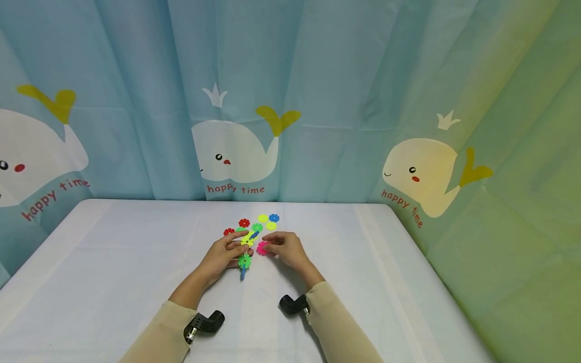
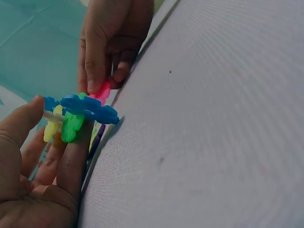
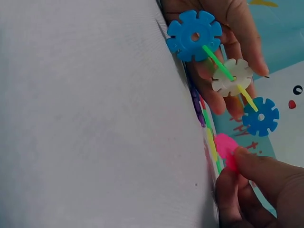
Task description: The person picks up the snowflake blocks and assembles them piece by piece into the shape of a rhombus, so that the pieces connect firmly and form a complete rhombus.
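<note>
A chain of notched plastic snowflake discs is held by my left hand (image 1: 219, 256), thumb on one side and fingers behind. In the right wrist view it runs from a blue disc (image 3: 183, 34) through an edge-on green disc (image 3: 217, 61), a whitish disc (image 3: 221, 84) and an edge-on yellow disc (image 3: 247, 97) to another blue disc (image 3: 270, 124). Between thumb and fingertips, my right hand (image 1: 289, 249) pinches a pink disc (image 1: 261, 248). That pink disc is close beside the chain, and its lower part is hidden by the fingers in the right wrist view.
Loose discs lie on the white table (image 1: 136, 272) beyond the hands: a red disc (image 1: 244, 223), a green disc (image 1: 257, 228), a blue disc (image 1: 274, 218), a yellow disc (image 1: 271, 226) and several more. A blue curtain (image 1: 336, 101) with printed whales hangs behind the table.
</note>
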`<action>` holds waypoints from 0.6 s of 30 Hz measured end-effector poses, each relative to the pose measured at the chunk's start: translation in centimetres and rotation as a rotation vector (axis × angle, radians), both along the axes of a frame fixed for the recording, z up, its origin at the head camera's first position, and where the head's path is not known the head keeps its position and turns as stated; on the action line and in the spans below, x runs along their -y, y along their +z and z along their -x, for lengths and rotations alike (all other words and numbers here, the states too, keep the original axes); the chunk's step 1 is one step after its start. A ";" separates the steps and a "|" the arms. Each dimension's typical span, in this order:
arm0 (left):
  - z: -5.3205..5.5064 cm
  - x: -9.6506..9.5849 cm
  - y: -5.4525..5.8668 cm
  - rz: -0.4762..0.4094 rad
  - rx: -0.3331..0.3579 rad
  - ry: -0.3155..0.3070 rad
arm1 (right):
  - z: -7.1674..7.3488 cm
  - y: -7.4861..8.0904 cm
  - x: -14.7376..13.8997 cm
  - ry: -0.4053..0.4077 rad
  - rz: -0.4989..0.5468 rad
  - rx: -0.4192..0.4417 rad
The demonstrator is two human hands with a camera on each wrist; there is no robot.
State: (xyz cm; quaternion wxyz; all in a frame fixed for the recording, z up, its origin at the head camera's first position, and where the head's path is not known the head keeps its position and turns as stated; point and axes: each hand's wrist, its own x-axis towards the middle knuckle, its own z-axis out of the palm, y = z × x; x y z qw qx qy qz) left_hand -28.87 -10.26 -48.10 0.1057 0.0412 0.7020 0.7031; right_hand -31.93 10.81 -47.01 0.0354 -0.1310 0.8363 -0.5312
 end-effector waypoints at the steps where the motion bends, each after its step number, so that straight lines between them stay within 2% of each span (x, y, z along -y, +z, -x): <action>1: 0.0 0.0 0.0 0.000 -0.003 -0.006 | 0.1 -0.1 -0.1 -0.004 0.033 0.013; 6: 0.0 0.2 0.0 0.011 -0.012 -0.022 | 0.2 0.0 -0.2 -0.049 0.140 0.074; 12: 0.0 0.1 0.1 0.014 -0.017 -0.016 | 0.2 0.2 -0.2 -0.092 0.146 0.094; 18: 0.1 0.1 0.0 0.023 -0.007 -0.011 | 0.3 0.9 -0.2 -0.121 0.149 0.067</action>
